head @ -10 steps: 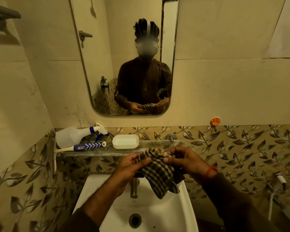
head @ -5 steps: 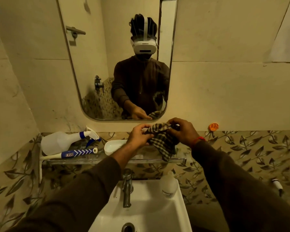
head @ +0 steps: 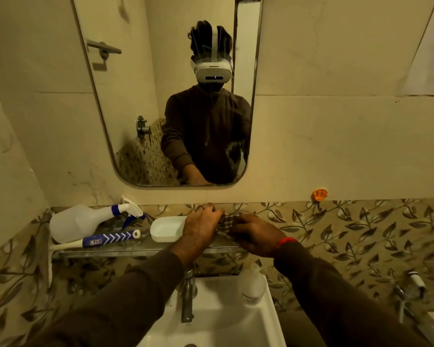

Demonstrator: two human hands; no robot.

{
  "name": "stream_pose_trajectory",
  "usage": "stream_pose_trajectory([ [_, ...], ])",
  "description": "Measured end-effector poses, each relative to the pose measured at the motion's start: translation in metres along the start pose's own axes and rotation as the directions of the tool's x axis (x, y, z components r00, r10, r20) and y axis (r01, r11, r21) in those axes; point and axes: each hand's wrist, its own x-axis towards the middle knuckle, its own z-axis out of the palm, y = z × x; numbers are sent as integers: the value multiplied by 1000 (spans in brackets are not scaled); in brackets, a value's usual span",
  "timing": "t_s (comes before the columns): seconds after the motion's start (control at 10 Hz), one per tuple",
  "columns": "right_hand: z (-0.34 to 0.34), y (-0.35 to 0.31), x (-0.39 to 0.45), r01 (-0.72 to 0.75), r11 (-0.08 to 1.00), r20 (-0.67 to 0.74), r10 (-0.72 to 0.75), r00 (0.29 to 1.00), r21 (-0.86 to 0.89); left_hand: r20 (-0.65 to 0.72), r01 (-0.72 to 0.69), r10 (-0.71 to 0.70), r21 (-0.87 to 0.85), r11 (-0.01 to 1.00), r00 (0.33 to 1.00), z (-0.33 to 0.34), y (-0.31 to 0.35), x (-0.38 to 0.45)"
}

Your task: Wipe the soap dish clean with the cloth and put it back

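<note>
- On the glass shelf [head: 125,249] above the sink [head: 236,329] we have both hands down on the checked cloth [head: 226,222], which lies bunched on the shelf's right part.
- Our left hand [head: 201,227] lies knuckles-up over the cloth's left end; its fingers bend down onto the fabric — whether they pinch it or only press, we cannot tell.
- Our right hand [head: 254,235] covers the cloth's right end, fingers curled over it, a red band at the wrist.
- Just left of our left hand sits the white soap dish [head: 166,229], upright on the shelf — its right end is hidden behind that hand.
- Farther left lie a spray bottle [head: 85,221] on its side and, nearer us, a blue-handled brush [head: 103,241].
- Near us a tap [head: 189,294] stands at the sink's rim, with a small clear bottle [head: 251,284] to its right.
- Higher up, the mirror [head: 125,101] reflects our dark sleeves.
</note>
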Motion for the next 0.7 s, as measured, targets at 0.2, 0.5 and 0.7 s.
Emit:
stream_pose_trajectory([
  [0.2,-13,-7,-12,-95,992,-61,100,993,80,-26,-182,180,-141,973,983,2,9,-18],
  [0.5,-2,-28,-22,-309,947,253,279,926,88,290,-174,175,-30,984,941,16,10,-31],
  [0.7,-11,-51,-44,-240,937,-233,300,925,254,-66,-74,58,-283,956,996,-3,10,-68],
])
